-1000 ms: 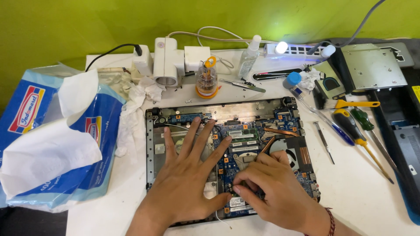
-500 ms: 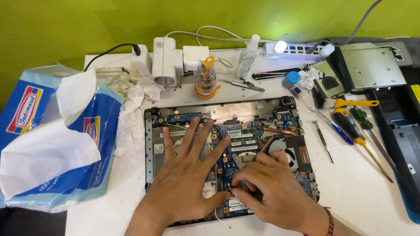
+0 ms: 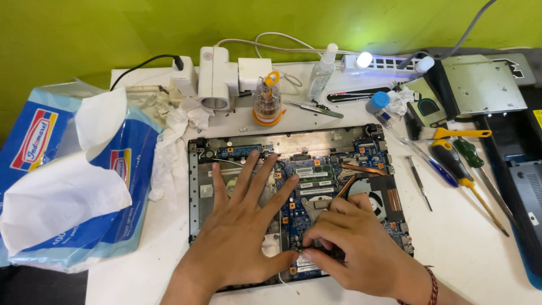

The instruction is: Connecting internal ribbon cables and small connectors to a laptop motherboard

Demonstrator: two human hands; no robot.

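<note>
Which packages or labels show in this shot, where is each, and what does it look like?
Tissue pack: left of the opened laptop, soft blue wrapper with red-and-yellow emblems, white tissue pulled out.
White stickers: on the green memory modules right of the left hand, small rectangles.
Yellow sticker: far right edge, mostly cut off.
</note>
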